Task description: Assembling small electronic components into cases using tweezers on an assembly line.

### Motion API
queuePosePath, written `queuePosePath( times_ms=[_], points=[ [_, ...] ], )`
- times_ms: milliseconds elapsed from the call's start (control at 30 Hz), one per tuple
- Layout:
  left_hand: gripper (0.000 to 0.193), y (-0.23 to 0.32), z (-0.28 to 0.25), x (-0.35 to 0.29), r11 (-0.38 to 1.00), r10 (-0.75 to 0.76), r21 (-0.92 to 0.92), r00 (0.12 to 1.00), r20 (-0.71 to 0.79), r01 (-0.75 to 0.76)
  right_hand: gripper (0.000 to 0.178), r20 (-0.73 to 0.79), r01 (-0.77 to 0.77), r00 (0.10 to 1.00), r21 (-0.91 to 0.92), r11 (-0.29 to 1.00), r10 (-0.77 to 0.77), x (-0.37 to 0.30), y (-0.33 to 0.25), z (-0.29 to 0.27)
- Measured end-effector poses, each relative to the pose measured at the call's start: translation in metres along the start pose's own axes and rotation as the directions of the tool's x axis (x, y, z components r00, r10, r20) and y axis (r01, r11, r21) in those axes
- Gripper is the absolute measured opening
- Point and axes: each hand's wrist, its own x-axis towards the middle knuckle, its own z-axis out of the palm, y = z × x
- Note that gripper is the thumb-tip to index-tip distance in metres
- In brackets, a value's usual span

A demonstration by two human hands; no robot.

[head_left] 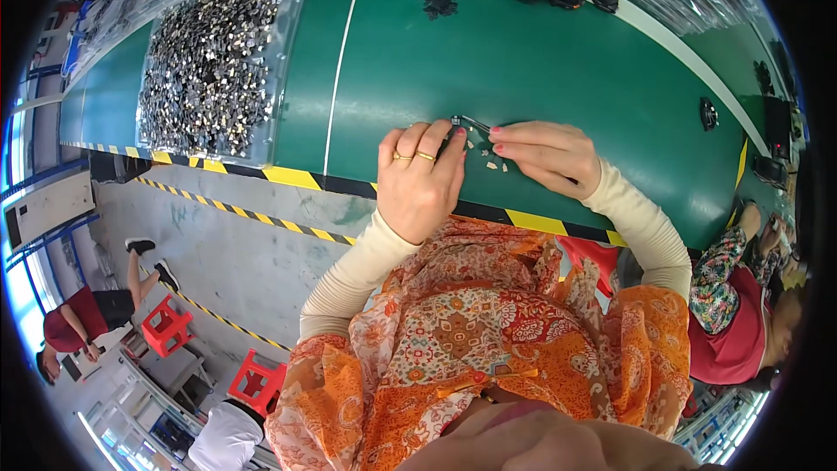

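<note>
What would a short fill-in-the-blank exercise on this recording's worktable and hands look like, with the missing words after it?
1. The person's ____ hand, wearing two rings, pinches a small dark part.
2. A thin tool is held in the person's ____ hand.
3. The tabletop is ____ in colour.
4. Striped tape on the table's near edge alternates yellow and ____.

Missing words: left; right; green; black.

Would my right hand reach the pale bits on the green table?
Probably yes: the right hand is beside the pale bits with nothing between, though it seems to hold a thin tool.
</note>
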Motion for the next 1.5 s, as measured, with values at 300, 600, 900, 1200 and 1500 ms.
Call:
queuePosePath(
  times_ms=[300,600,900,1200,1500],
  points=[
    [0.03,-0.002,0.003,-0.003,1.0,0.003,0.028,1.0,-0.024,-0.002,0.033,0.043,-0.04,0.998,0.032,0.999,0.039,0.007,0.0,0.004],
    [0.029,-0.002,0.0,-0.003,0.995,0.043,0.093,0.999,-0.003,-0.042,0.03,-0.052,-0.052,0.997,0.034,0.998,0.054,0.008,-0.001,0.008],
    [0.027,-0.003,0.001,-0.003,0.995,0.045,0.087,0.998,-0.044,-0.041,0.029,-0.046,-0.081,0.996,0.01,0.997,0.081,0.009,-0.003,0.008],
    [0.029,-0.007,-0.001,-0.003,0.996,-0.025,-0.087,1.0,0.005,0.025,0.027,-0.047,-0.134,0.989,0.061,0.989,0.137,0.01,-0.002,0.004],
    [0.035,-0.01,-0.025,-0.015,0.986,-0.119,-0.127,0.987,-0.105,0.105,0.023,-0.376,-0.24,0.874,0.219,0.946,0.309,0.063,0.044,0.006]
  ],
)
